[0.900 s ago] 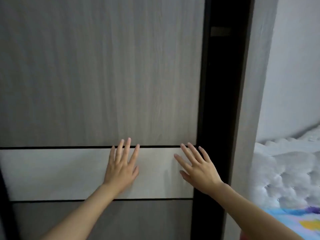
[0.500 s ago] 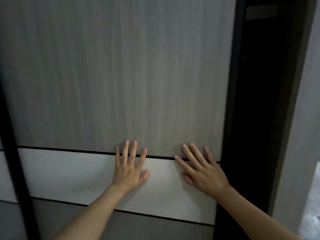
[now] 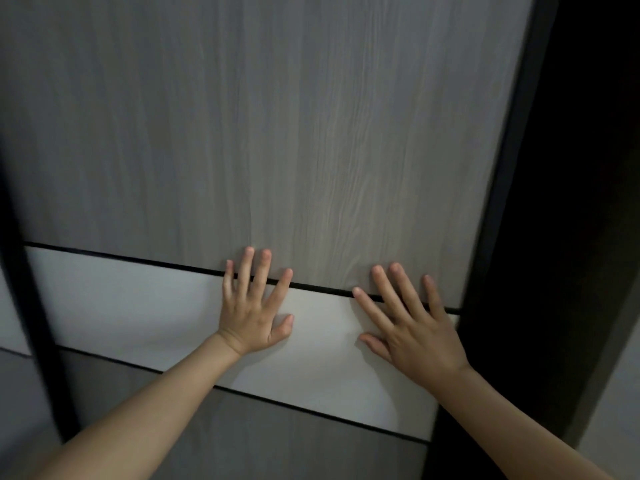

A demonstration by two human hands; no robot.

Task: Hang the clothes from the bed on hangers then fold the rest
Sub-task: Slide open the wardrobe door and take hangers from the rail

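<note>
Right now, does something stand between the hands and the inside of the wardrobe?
Yes: the sliding door. The left hand and the right hand lie flat on it, across its white band. Only a dark opening at the door's right edge is uncovered; what lies inside cannot be seen.

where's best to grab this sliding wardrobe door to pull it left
No handle shows on the door, so probably its exposed right edge beside the dark opening: curl the fingers of the right hand round it from the right.
</note>
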